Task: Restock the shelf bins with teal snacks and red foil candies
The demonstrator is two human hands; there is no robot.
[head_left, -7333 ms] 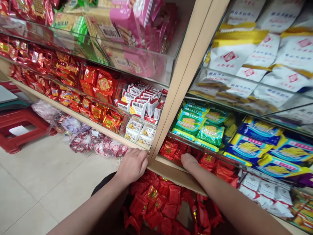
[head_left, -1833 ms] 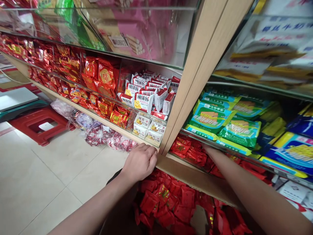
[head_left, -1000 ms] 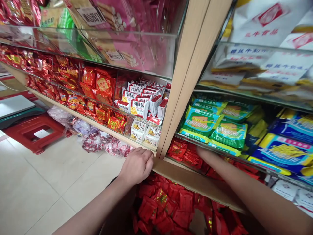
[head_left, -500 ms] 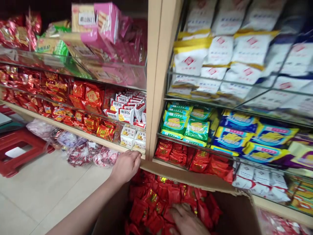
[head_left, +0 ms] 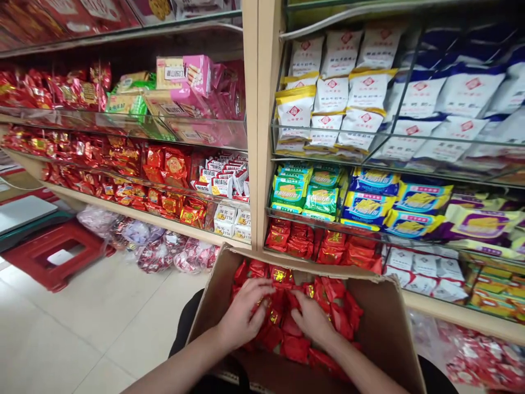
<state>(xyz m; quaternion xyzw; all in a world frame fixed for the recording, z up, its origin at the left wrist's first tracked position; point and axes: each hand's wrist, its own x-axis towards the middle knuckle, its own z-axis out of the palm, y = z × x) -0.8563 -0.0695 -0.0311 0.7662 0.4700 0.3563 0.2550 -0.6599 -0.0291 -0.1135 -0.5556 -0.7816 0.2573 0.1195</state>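
Note:
A cardboard box (head_left: 375, 323) stands open in front of me, with many small red wrapped packets (head_left: 295, 349) with gold print lying loose inside. My left hand (head_left: 246, 313) reaches in over the left part of the pile, its fingers bent and the thumb apart from them, touching the packets. To its right, my right hand (head_left: 309, 314) lies among the packets with its fingers stretched forward and apart. Neither hand visibly lifts a packet. Some fingertips are partly hidden among the red wrappers.
Shelves with clear fronts hold white packets (head_left: 367, 90), green packets (head_left: 322, 198) and red packets (head_left: 289, 238) just beyond the box. A wooden upright (head_left: 256, 137) divides them. Bagged goods (head_left: 156, 251) and a red plastic stool (head_left: 57, 262) are on the floor at left.
My left hand has left the box's far rim and moved down into the box, onto the packets. My right hand remains in the pile. The view has shifted, showing more of the box.

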